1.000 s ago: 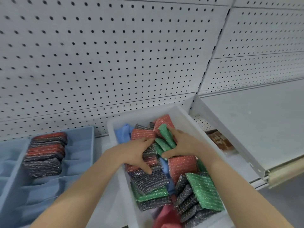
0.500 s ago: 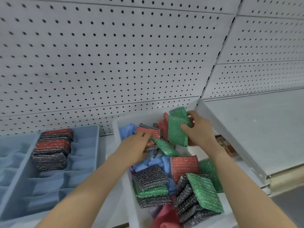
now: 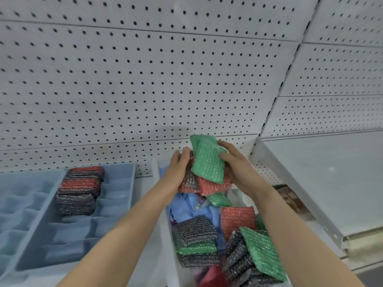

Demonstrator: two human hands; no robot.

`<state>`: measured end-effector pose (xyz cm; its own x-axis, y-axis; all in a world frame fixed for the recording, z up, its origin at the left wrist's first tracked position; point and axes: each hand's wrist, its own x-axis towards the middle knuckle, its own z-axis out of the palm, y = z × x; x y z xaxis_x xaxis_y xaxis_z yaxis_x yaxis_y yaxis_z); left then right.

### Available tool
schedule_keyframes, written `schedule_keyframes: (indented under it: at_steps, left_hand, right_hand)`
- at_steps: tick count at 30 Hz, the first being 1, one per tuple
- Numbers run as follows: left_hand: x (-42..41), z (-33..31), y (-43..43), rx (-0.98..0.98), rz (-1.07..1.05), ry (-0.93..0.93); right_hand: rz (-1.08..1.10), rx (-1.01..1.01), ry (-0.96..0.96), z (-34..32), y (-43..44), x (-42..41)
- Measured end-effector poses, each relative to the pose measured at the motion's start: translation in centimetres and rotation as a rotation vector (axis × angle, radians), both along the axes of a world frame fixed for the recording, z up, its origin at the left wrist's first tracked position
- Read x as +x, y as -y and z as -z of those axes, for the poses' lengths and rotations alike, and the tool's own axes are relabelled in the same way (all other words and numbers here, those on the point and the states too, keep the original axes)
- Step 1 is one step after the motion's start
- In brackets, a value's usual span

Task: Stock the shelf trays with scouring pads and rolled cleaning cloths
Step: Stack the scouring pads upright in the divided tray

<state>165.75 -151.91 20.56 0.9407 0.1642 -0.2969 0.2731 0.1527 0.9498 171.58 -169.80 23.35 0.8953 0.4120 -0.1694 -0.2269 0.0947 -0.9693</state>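
Note:
Both hands hold one bundle of scouring pads (image 3: 207, 164) lifted above the white bin (image 3: 165, 235): green pads on top, red and grey ones beneath. My left hand (image 3: 178, 168) grips the bundle's left side, and my right hand (image 3: 238, 168) grips its right side with the thumb on the green pad. More loose green, red and grey pads (image 3: 234, 241) and blue cloths (image 3: 190, 208) lie in the bin. To the left, the blue divided shelf tray (image 3: 116, 208) holds a row of red and grey pads (image 3: 79, 189).
A white pegboard wall (image 3: 145, 79) rises behind the shelf. A white perforated shelf divider (image 3: 290, 183) runs along the bin's right side, with a bare white shelf (image 3: 342, 172) beyond it. A second blue tray (image 3: 18, 204) sits at far left.
Both hands rose out of the bin with a gathered bundle of pads; the left hand has come up against the bundle's left side. The view tilted upward.

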Motion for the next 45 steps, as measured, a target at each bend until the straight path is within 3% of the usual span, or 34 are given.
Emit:
schedule_keyframes:
  at_steps: [3,7,8,11,13,17,24,30,35,45]
  left_hand:
    - [-1.1,-0.6,0.9,0.044,0.039,0.051]
    - [-1.3,-0.3,0.0,0.102,-0.102,0.108]
    - [-1.3,-0.5,-0.3,0.117,-0.146,0.128]
    - [-1.8,-0.9,-1.8,0.13,-0.237,0.146]
    - [-2.2,-0.8,-2.9,0.127,-0.284,0.146]
    - [-3.5,-0.2,-4.6,0.078,-0.349,0.144]
    - [-6.3,0.3,-8.3,-0.027,-0.376,0.09]
    - [-9.8,-0.5,-14.7,-0.073,-0.41,0.106]
    - [-13.6,-0.6,-21.5,-0.144,-0.515,0.174]
    - [-21.0,1.9,-33.6,-0.124,-0.648,0.147]
  right_hand:
    - [-0.066,-0.075,0.073,0.5,-0.8,-0.4]
    - [-0.086,-0.069,0.05,0.9,-0.7,0.0]
    - [-0.05,-0.194,0.113,1.2,-0.4,0.2]
    - [-0.09,-0.909,0.428,3.1,0.2,1.0]
    - [-0.215,-1.066,0.421,4.6,-0.2,0.8]
    - [-0.227,-1.059,0.351,5.9,-1.6,0.4]
    - [0.067,-0.946,0.307,3.5,-3.0,1.2]
    - [0.209,-0.852,0.545,-1.6,-9.5,-1.6]
    - [0.064,-0.616,0.507,-1.7,-18.0,-5.9]
    - [-0.147,-0.613,0.525,4.6,-28.9,-13.1]
